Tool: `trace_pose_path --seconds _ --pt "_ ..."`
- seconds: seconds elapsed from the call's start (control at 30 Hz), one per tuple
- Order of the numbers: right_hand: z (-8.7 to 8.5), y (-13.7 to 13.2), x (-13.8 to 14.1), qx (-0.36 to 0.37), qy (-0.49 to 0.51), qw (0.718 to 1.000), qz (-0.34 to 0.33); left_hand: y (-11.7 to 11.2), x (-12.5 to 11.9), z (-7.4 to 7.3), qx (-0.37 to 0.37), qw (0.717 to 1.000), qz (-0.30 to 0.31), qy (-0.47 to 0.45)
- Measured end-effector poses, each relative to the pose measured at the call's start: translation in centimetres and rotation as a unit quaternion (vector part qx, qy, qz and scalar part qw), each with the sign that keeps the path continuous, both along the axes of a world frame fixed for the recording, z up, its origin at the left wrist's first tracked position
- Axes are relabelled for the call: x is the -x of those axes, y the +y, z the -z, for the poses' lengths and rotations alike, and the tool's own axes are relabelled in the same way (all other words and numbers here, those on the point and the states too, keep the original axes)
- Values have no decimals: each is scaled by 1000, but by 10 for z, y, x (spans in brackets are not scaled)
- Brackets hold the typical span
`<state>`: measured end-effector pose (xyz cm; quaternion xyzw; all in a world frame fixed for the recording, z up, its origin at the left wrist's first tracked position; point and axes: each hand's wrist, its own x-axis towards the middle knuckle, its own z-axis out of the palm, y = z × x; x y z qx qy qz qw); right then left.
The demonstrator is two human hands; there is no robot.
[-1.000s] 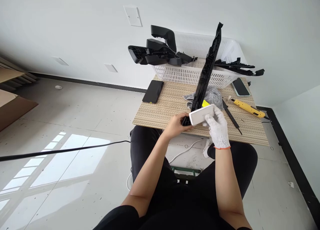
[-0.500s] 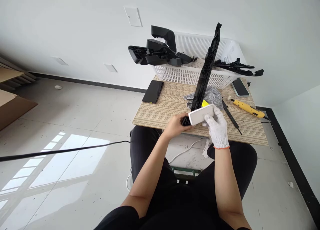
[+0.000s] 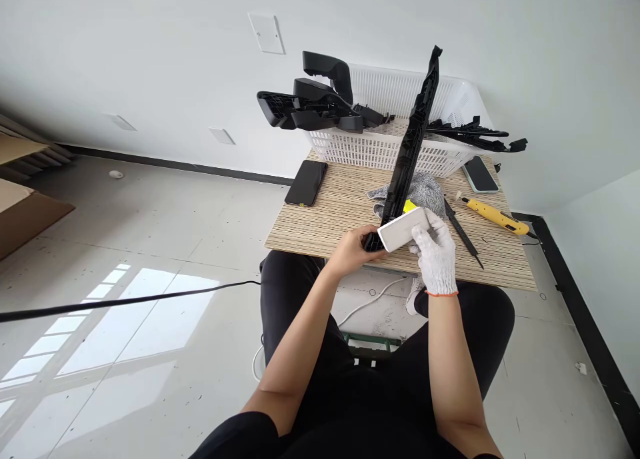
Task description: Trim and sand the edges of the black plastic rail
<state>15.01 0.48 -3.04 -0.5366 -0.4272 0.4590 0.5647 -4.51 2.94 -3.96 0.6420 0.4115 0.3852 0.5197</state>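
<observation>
My bare left hand (image 3: 353, 252) is closed around the lower end of a long black plastic trim piece (image 3: 411, 139), which slants up and away to the right over the basket. In my white-gloved right hand (image 3: 434, 249) is a flat white rectangular block (image 3: 403, 230), pinched between thumb and fingers. The block's left end is close to the trim piece's lower end; whether they touch I cannot tell. Behind the trim lies a grey cloth (image 3: 429, 191), and a bright yellow item (image 3: 409, 206) shows partly above the block.
A white basket (image 3: 360, 146) of black plastic parts (image 3: 320, 106) stands at the table's back. On the striped table (image 3: 300, 232) lie a black phone (image 3: 306, 182), another phone (image 3: 481, 174), a yellow corded tool (image 3: 495, 216) and a thin dark tool (image 3: 465, 236). A black cable (image 3: 150, 298) crosses at left.
The white block has tilted slightly and shifted a little to the right with my right hand. My left hand and the trim piece are nearly still.
</observation>
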Motion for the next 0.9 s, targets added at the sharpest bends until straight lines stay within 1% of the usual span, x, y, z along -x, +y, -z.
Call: trace_pose_path --seconds 0.03,0.1,0.13,0.17,0.23,0.27,0.3,0.37,0.4,0.43,0.5,0.53,0.57,0.67,0.7,0.8,0.83,0.9 --pt "0 0 0 3 -7 1000 -9 0 0 0 -5 1000 1 -1" --pt "0 0 0 29 -27 997 -65 0 0 1 -32 999 4 4" --pt "1 0 0 37 -28 996 -77 0 0 2 -38 999 5 8" --pt "1 0 0 37 -20 997 -67 0 1 2 -34 999 5 8" --pt "1 0 1 16 1 1000 -7 1 1 2 -11 1000 4 6" --pt "1 0 1 10 2 1000 6 1 1 3 -8 1000 4 7" --pt "1 0 2 10 -6 1000 -6 1 1 3 -12 1000 5 9" --pt "1 0 2 27 -25 997 -65 1 1 2 -35 999 4 19" --pt "1 0 2 32 -24 996 -79 1 1 2 -39 999 4 21" --pt "1 0 2 32 -12 997 -70 0 1 2 -32 999 4 18" --pt "1 1 2 16 19 1000 -9 0 0 2 -6 1000 3 6" --pt "1 1 2 12 24 1000 8 0 0 2 -3 1000 2 3" --pt "1 1 2 14 17 1000 2 0 0 2 -8 1000 2 4" --pt "2 1 2 40 -10 996 -77 1 0 2 -40 999 1 22" --pt "2 1 1 40 -3 996 -78 1 0 2 -38 999 0 24" --pt "2 3 0 7 34 999 2 1 0 3 -8 1000 -5 13" --pt "2 3 -1 5 27 1000 6 1 0 3 -8 1000 -5 9" --pt "1 3 -2 24 -4 999 -45 1 0 4 -22 1000 0 7"
